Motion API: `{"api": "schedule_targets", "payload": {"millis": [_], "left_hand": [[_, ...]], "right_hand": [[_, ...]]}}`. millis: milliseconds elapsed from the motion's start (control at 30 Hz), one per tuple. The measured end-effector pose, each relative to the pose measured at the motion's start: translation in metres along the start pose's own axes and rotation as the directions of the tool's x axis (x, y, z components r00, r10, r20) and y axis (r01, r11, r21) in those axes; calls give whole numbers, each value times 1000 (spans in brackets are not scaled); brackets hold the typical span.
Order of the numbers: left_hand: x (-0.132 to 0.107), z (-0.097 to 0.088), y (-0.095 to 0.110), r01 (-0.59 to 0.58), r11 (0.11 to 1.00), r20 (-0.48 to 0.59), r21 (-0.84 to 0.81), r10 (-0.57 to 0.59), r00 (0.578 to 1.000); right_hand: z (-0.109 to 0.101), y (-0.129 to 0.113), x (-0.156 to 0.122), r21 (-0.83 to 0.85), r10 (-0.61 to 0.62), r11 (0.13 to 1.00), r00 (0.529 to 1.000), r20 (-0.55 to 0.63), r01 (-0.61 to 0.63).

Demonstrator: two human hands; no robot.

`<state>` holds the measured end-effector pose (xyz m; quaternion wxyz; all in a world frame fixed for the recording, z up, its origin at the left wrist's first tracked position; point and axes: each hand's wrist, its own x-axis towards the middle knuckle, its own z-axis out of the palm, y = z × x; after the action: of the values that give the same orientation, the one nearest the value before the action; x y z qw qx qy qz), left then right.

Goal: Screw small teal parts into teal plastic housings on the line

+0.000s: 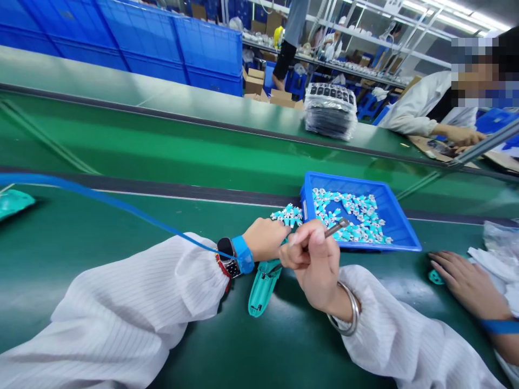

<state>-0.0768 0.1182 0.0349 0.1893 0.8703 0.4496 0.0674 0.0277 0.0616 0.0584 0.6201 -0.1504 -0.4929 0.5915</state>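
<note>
My right hand (314, 259) is closed around a thin metal tool (335, 228), maybe tweezers, whose tip points toward a blue tray (399, 219) of several small teal-and-white parts. My left hand (265, 237) is curled on the table next to a small pile of the same parts (287, 215), its fingers hidden behind the right hand. It wears a watch and a blue wrist strap (242, 254) with a blue cord. A teal pouch-like case (263, 285) lies under both wrists.
Another person's hand (466, 281) rests at the right beside white plastic bags (500, 248). A green conveyor belt (162, 146) runs behind. A stack of wrapped trays (330, 111) stands beyond it, where a seated person (438, 105) works. Blue crates (162, 38) line the back.
</note>
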Motion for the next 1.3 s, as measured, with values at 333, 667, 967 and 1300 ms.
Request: {"api": "schedule_targets", "payload": {"millis": [333, 667, 967, 1300], "left_hand": [[-1, -16, 5, -6, 989, 145, 151, -16, 989], [-2, -8, 2, -15, 988, 97, 156, 0, 995], [-3, -19, 12, -24, 989, 179, 147, -3, 984], [-2, -13, 14, -35, 998, 171, 61, 24, 985]], "right_hand": [[-1, 14, -5, 49, -36, 998, 998, 48, 34], [-3, 16, -12, 24, -32, 999, 997, 67, 31], [-2, 14, -7, 8, -15, 1000, 998, 55, 14], [4, 11, -5, -11, -7, 1000, 979, 202, 9]]}}
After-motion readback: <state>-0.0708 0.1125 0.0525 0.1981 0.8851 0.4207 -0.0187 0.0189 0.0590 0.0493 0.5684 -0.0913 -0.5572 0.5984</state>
